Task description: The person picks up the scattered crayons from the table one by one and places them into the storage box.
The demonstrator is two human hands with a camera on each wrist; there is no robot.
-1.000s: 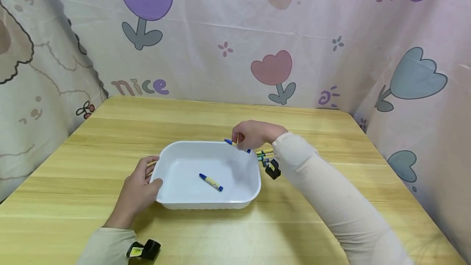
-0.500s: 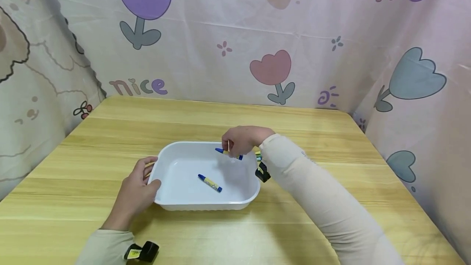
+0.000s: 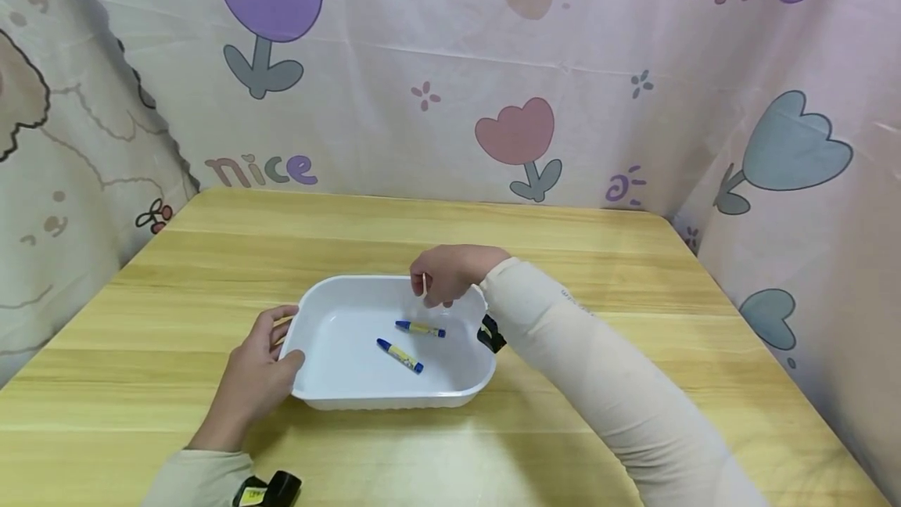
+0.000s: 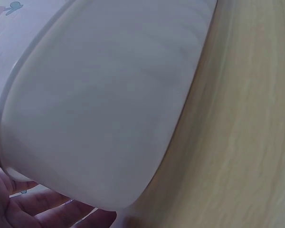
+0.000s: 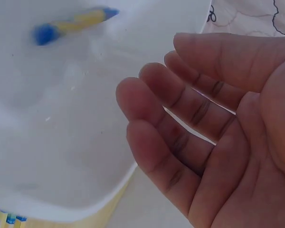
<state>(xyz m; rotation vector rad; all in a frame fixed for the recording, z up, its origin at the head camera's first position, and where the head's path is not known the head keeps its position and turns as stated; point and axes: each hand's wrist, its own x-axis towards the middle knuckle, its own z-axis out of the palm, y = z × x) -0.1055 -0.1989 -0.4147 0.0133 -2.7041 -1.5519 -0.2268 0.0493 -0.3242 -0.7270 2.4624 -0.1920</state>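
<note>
A white plastic basin (image 3: 331,350) rests on the wooden table. My left hand (image 3: 255,378) grips its left edge, thumb on the rim and fingers against the outer wall; the left wrist view shows those fingers (image 4: 57,209) beside the wall. Two blue crayons with yellow wrappers lie on the basin floor, the nearer crayon (image 3: 400,356) and the farther crayon (image 3: 421,329). Over the back right rim hovers my right hand (image 3: 454,272). In the right wrist view its fingers (image 5: 152,147) are loosely bent and hold nothing, and a blurred crayon (image 5: 76,23) shows beyond them.
Several more crayons (image 5: 7,219) lie outside the basin, at the lower left of the right wrist view; my right arm hides them in the head view. Patterned cloth (image 3: 380,100) hangs behind the table (image 3: 563,444) and along both sides.
My right hand moved left over the basin with a crayon and let it go; that crayon now lies on the basin floor behind the first. My left hand keeps its hold on the rim.
</note>
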